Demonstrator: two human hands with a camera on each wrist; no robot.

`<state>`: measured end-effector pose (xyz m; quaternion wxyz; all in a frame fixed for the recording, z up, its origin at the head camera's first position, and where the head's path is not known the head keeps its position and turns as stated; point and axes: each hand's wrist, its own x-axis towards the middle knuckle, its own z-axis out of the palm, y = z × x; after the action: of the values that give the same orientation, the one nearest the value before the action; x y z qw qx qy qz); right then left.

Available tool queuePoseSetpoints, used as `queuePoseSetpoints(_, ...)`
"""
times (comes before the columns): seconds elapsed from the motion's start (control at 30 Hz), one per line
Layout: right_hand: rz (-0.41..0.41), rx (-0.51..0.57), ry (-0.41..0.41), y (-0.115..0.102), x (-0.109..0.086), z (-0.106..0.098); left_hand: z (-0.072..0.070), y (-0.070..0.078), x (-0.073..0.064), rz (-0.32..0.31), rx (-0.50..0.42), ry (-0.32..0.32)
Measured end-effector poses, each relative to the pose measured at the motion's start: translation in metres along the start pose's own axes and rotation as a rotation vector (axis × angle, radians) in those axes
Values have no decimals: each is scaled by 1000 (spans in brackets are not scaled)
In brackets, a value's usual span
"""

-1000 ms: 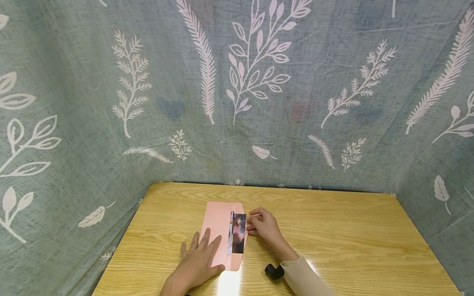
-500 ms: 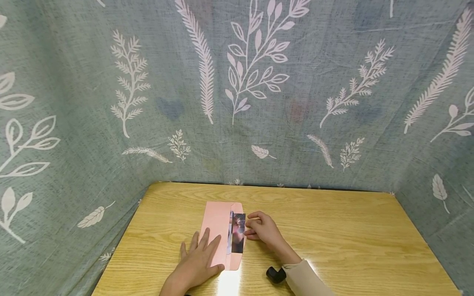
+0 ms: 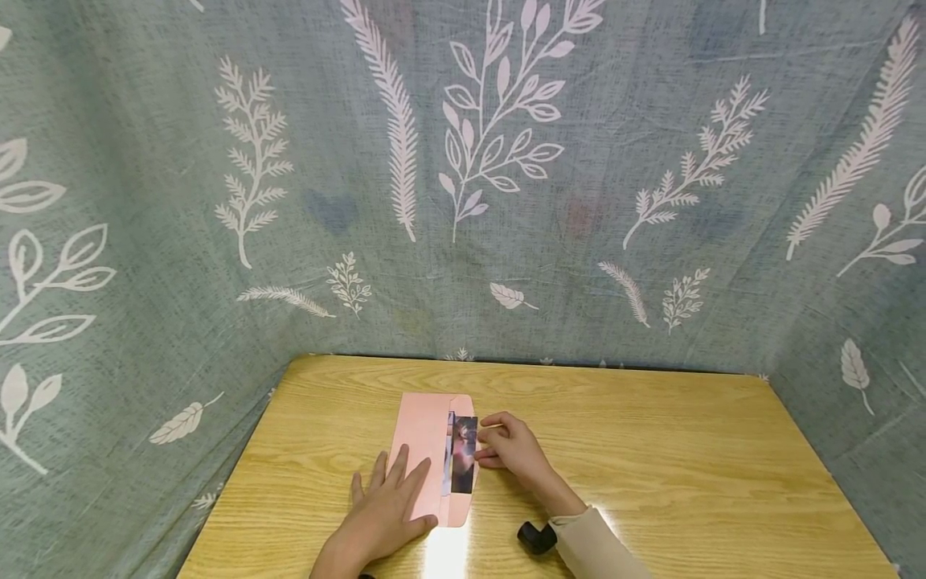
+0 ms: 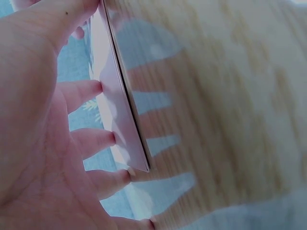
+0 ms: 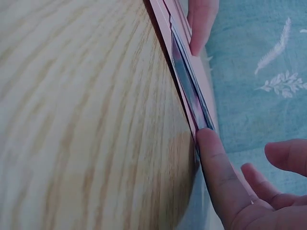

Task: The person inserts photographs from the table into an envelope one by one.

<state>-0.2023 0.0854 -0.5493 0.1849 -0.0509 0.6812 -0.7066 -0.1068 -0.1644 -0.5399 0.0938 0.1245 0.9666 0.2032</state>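
A pink envelope (image 3: 425, 420) lies on the table, its flap spread out toward the right. From its mouth sticks a dark, glossy photo (image 3: 465, 454), with a paler printed strip (image 3: 448, 462) showing beside it. My left hand (image 3: 385, 508) rests on the envelope's near left part, fingers spread; in the left wrist view they lie along the pink paper (image 4: 112, 91). At the photo's right edge is my right hand (image 3: 517, 452), fingers loosely bent. The right wrist view shows one straight fingertip (image 5: 207, 139) against the end of the photo (image 5: 188, 84), the thumb apart from it.
The wood-grain table (image 3: 651, 450) stretches away to the right and back. A grey-green curtain (image 3: 463, 201) with white leaf prints hangs behind and at both sides. A black device (image 3: 537, 537) sits by the right cuff (image 3: 593, 543).
My right hand has moved slightly left, bringing its fingertips up to the photo's edge. The left hand and envelope look unmoved.
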Motion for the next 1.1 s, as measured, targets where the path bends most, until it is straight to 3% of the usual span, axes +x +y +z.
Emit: queuePoseSetpoints(1.1, -6, 38, -20, 0, 8, 20, 1, 1, 1, 5, 40, 22)
